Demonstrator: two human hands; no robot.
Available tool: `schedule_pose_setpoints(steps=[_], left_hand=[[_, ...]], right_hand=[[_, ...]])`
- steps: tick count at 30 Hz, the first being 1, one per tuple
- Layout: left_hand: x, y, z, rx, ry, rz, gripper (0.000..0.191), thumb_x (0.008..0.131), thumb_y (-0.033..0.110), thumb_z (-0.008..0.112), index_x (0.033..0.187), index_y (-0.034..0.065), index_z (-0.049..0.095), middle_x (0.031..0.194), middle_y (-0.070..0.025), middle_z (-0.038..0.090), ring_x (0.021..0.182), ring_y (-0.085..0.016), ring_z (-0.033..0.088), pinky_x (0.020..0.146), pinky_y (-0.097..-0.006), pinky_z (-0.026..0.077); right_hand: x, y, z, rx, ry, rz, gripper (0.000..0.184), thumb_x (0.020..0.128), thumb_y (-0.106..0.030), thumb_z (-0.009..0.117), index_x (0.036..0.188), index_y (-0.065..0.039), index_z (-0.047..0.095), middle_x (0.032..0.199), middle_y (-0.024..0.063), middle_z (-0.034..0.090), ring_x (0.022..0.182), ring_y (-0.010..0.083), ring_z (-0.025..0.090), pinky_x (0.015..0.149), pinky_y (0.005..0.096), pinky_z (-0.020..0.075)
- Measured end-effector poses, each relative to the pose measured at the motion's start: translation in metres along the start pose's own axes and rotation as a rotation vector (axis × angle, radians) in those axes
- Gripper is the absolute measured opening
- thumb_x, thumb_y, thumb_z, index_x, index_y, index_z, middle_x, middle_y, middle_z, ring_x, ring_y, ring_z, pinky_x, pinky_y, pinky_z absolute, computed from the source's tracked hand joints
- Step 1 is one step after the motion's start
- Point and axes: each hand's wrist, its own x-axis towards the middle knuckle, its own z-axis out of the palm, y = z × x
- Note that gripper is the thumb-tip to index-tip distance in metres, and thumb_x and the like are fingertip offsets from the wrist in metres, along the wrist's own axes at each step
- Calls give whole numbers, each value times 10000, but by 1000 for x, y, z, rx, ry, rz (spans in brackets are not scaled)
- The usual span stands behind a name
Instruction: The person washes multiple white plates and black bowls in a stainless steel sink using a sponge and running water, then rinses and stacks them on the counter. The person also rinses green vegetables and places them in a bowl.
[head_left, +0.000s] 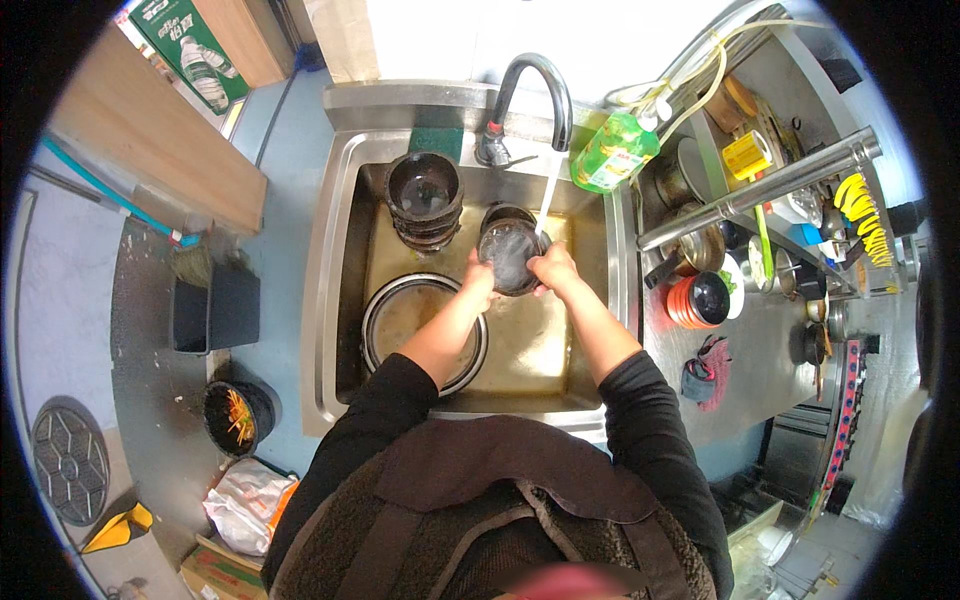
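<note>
Between both hands I hold a dark bowl (511, 259) over a stainless steel sink (321, 300). My left hand (480, 276) grips its left rim, and my right hand (553, 266) grips the right. Water streams from the black gooseneck faucet (536, 67) into the bowl. Just behind it, another dark bowl (507, 213) is partly hidden. A stack of dark bowls (424, 187) rises at the sink's back left. Under my left forearm sits a large round pan or basin (375, 304), its rim partly covered by the arm. Shallow brownish water covers the sink floor.
A green detergent bottle (615, 154) stands at the sink's back right corner. On the steel counter (750, 352) to the right are stacked red-and-black bowls (697, 300) and a cloth (709, 373). A metal shelf rail (757, 187) juts above it. A black bin (238, 418) is at floor left.
</note>
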Motion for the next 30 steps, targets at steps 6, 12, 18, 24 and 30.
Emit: schedule_pose_setpoints(steps=[6, 12, 18, 24, 30], left_hand=[[-10, -17, -1, -157, -368, -370, 314, 952, 179, 371, 1190, 16, 497, 1195, -175, 556, 1084, -368, 572, 898, -626, 451], [-62, -37, 28, -601, -569, -143, 393, 947, 316, 460, 1255, 78, 509, 1238, -128, 574, 1156, -292, 539, 971, -423, 458], [-96, 22, 58, -747, -1220, -62, 359, 977, 335, 414, 1188, 80, 555, 1136, -65, 621, 1039, -235, 587, 903, -419, 504], [-140, 17, 77, -440, -909, -89, 365, 948, 348, 467, 1146, 65, 586, 1097, -111, 642, 928, -246, 637, 865, -396, 528], [-133, -8, 58, 366, -747, 187, 808, 859, -43, 515, 1511, 208, 110, 1167, -99, 571, 878, -147, 566, 768, -286, 466]], right_hand=[[-66, 1, 9, -580, 350, -227, 911, 673, -181, 718, 1424, -49, 218, 1170, 272, 529, 961, 382, 622, 855, 427, 502], [-152, 26, 6, -805, 556, -632, 967, 646, -176, 743, 1453, -116, 215, 1257, 288, 451, 720, 332, 664, 594, 371, 553], [-208, 44, -27, -905, 760, -989, 706, 693, -51, 605, 1333, -314, 470, 1213, 197, 504, 657, 220, 625, 576, 327, 550], [-223, 75, -45, -641, 771, -782, 735, 691, -25, 645, 1352, -266, 432, 1214, 181, 484, 799, 294, 654, 666, 366, 556], [-192, 169, -78, 955, 305, -198, 578, 726, 0, 547, 1278, 48, 382, 1099, 185, 539, 693, 241, 613, 464, 304, 541]])
